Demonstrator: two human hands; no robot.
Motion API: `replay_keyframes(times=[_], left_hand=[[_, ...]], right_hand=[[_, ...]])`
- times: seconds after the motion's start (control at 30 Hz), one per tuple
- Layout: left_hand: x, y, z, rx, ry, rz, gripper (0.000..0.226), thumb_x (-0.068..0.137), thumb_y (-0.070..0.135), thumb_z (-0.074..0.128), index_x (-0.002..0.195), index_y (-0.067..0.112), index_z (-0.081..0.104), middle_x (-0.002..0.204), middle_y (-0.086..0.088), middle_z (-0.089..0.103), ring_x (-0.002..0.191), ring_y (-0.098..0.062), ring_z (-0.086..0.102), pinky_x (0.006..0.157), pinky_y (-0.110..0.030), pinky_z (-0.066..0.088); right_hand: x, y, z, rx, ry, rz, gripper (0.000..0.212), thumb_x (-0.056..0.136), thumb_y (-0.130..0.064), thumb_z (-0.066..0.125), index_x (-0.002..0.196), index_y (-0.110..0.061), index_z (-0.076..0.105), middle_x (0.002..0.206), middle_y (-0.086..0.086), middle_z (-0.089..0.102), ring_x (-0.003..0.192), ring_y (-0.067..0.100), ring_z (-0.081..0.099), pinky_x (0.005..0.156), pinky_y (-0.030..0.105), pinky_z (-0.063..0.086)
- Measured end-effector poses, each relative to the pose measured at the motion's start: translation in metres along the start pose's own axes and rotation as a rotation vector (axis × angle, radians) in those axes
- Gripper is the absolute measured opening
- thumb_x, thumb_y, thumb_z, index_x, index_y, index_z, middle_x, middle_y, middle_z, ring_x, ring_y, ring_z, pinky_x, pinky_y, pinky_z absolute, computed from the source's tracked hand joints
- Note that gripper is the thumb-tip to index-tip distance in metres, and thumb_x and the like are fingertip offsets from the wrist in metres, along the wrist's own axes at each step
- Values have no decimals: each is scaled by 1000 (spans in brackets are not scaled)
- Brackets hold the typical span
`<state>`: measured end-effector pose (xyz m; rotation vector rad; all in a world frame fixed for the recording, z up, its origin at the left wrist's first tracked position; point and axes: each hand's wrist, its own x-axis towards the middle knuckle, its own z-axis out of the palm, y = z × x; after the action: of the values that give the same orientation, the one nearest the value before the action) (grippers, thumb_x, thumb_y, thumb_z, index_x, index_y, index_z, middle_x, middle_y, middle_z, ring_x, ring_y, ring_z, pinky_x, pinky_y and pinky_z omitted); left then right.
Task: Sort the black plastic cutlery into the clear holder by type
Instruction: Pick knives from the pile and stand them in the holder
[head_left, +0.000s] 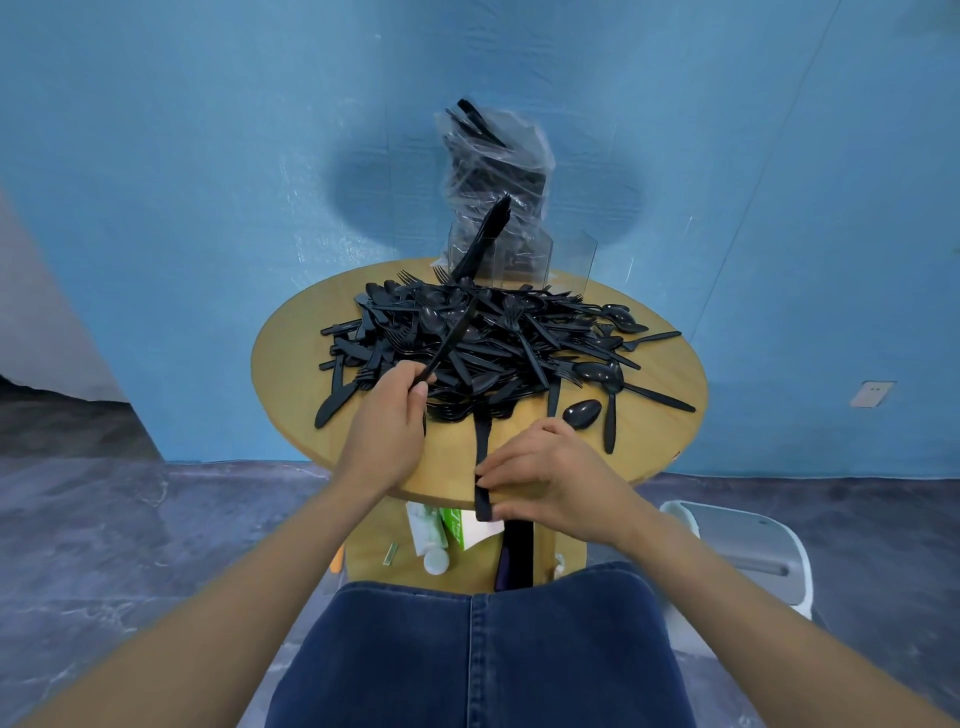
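a round wooden bench (291, 364) carries a big heap of black plastic cutlery (493, 343) — knives, forks and spoons tangled together over its middle; behind the heap, at the far edge of the bench, stands the clear holder (519, 254), with a bundle of black handles (480, 239) leaning out of its left compartment; the other compartments are too clear and dim to tell what is in them; just behind the holder rises a crumpled clear plastic bag (493, 156) with more black cutlery inside.

the left hand (387, 426) sits at the near left edge of the heap, its fingers (418, 397) curled round the handle of a black knife (449, 338) that slants up over the heap toward the holder; the right hand (545, 478) rests at the near edge of the bench, in front of the heap, its fingers (493, 475) pinching a small stack of black handles (483, 457) that lie pointing toward the person — their type is hidden under the heap; a loose spoon (582, 413) lies just beyond that hand; blue-jeaned legs (478, 654) show below.
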<state>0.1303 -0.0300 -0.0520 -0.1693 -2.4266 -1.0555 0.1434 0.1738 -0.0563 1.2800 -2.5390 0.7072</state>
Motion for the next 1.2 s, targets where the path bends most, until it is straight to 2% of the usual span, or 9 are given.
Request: replay_keyframes(times=[0.13, 0.3, 0.4, 0.53, 0.6, 0.7, 0.83, 1.0, 1.2], left_hand=[[2, 5, -4, -24, 8, -31, 17, 100, 15, 39, 103, 14, 56, 67, 6, 48, 56, -6, 41, 48, -19, 27], [0, 12, -7, -45, -18, -44, 16, 100, 14, 39, 103, 17, 55, 68, 2, 51, 54, -9, 40, 47, -20, 30], [-2, 14, -8, -52, -14, -39, 16, 99, 14, 40, 102, 16, 56, 68, 3, 51, 53, -8, 39, 49, -16, 33], [-4, 17, -9, -61, -31, -49, 15, 100, 13, 40, 100, 17, 55, 67, 5, 50, 52, -7, 38, 47, -15, 32], [-4, 19, -10, -71, -41, -63, 16, 100, 13, 39, 98, 17, 54, 70, 6, 52, 52, -5, 38, 47, -14, 32], [-1, 21, -13, -106, -97, -97, 16, 100, 12, 37, 96, 16, 53, 74, 7, 56, 58, -6, 43, 53, -15, 33], [7, 23, -13, -262, -162, -191, 19, 100, 11, 33, 94, 21, 48, 72, 5, 60, 61, -14, 45, 64, -32, 37], [11, 33, -17, -428, -180, -310, 24, 102, 16, 31, 114, 14, 52, 73, 1, 54, 55, -12, 39, 55, -29, 32], [9, 47, -16, -693, -181, -453, 31, 104, 16, 27, 92, 10, 54, 70, -2, 40, 53, -10, 32, 49, -22, 34]], right_hand=[[1, -7, -2, -48, 85, -65, 26, 83, -43, 59, 84, -22, 75, 90, -14, 71, 88, 4, 58, 86, 36, 38], [5, -9, -3, -80, -70, -71, 46, 83, -52, 55, 115, -21, 65, 110, -6, 65, 100, 13, 55, 89, 31, 44], [4, -9, 4, -161, -88, -156, 43, 85, -47, 53, 114, -19, 67, 112, 0, 65, 98, 20, 57, 85, 33, 48], [7, -10, 7, -219, 76, -297, 31, 89, -34, 51, 96, -15, 74, 97, 3, 67, 83, 22, 61, 67, 35, 52], [11, -13, 5, -212, 143, -329, 31, 93, -34, 50, 94, -14, 74, 97, 5, 65, 81, 22, 59, 66, 34, 50], [20, -19, -6, -113, 277, -253, 29, 92, -32, 54, 97, -11, 73, 93, 7, 59, 81, 16, 53, 67, 24, 45], [36, -24, -29, 59, 511, -111, 17, 85, -17, 65, 95, -5, 73, 85, 4, 61, 73, 1, 50, 68, 9, 41], [41, -27, -55, 260, 784, 61, 7, 85, -8, 67, 91, -9, 70, 85, 1, 65, 80, 5, 59, 73, 14, 45], [33, -26, -45, 196, 792, 23, 7, 83, 0, 66, 87, -4, 69, 92, 6, 62, 85, 11, 60, 72, 20, 51]])
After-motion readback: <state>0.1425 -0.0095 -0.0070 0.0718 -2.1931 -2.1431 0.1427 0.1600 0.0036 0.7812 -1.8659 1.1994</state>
